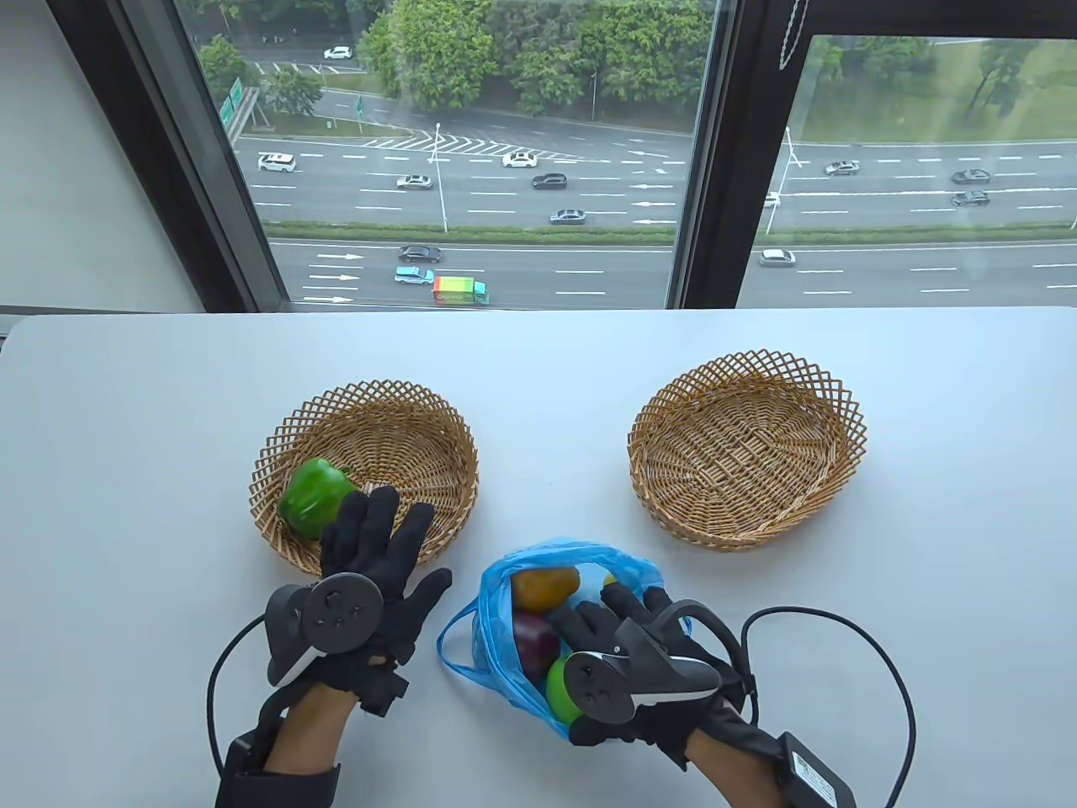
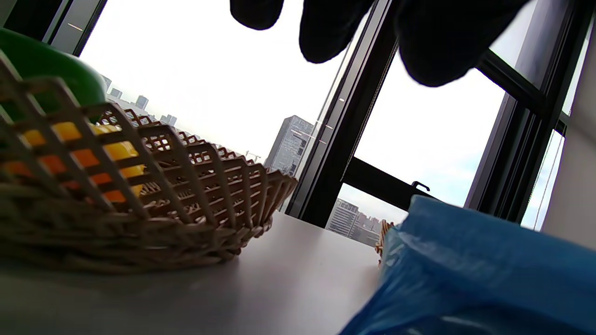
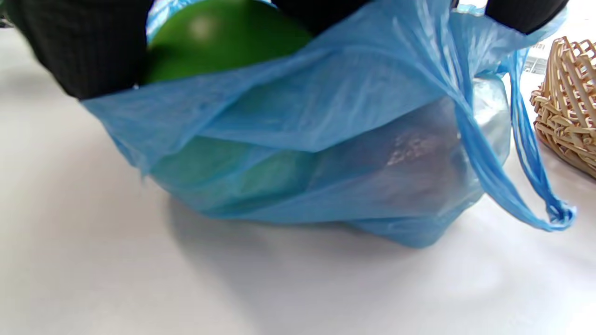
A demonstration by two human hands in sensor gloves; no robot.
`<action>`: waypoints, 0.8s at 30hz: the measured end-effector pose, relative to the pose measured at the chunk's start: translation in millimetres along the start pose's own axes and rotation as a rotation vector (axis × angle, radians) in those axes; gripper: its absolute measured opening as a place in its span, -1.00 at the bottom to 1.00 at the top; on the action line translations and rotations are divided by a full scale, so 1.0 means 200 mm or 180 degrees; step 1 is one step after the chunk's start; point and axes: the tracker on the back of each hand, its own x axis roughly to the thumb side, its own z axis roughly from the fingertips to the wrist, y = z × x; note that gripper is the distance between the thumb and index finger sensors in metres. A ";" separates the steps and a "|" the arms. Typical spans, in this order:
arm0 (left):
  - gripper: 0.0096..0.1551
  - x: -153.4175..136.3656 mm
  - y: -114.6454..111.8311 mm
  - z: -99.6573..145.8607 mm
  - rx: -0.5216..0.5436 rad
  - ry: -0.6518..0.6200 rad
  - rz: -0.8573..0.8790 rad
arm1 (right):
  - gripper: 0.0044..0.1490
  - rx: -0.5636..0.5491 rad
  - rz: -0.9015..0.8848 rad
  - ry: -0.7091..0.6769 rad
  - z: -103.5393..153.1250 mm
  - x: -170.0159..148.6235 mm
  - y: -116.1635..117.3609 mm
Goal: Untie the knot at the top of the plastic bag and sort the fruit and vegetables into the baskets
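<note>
The blue plastic bag (image 1: 505,665) lies open on the desk (image 1: 126,471) near the front edge, fruit showing inside. The right hand (image 1: 648,665) reaches into it, fingers curled around a green fruit (image 1: 562,690). The left hand (image 1: 370,572) hovers spread and empty over the left basket (image 1: 421,438), beside a green pepper (image 1: 313,498)

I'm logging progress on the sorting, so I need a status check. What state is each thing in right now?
Plastic bag: untied, mouth open, still holding produce.
Green pepper: lying in the left basket.
Right basket: nothing visible in it.
Left hand: fingers straight, holding nothing.
Right hand: reaching into the bag; grip hidden.
</note>
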 end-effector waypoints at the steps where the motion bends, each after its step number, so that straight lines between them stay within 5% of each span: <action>1: -0.09 0.00 0.00 0.00 -0.0007 0.0002 -0.0006 | 0.57 0.0039 0.0028 -0.0009 -0.01 0.01 0.01; 9: -0.08 0.00 0.00 0.00 -0.0025 0.0015 -0.0021 | 0.59 0.0161 0.0091 -0.0033 -0.02 0.04 0.02; 24: -0.09 -0.02 0.01 0.00 0.0012 0.0035 -0.0032 | 0.40 -0.0716 -0.0150 0.0203 0.08 -0.08 -0.12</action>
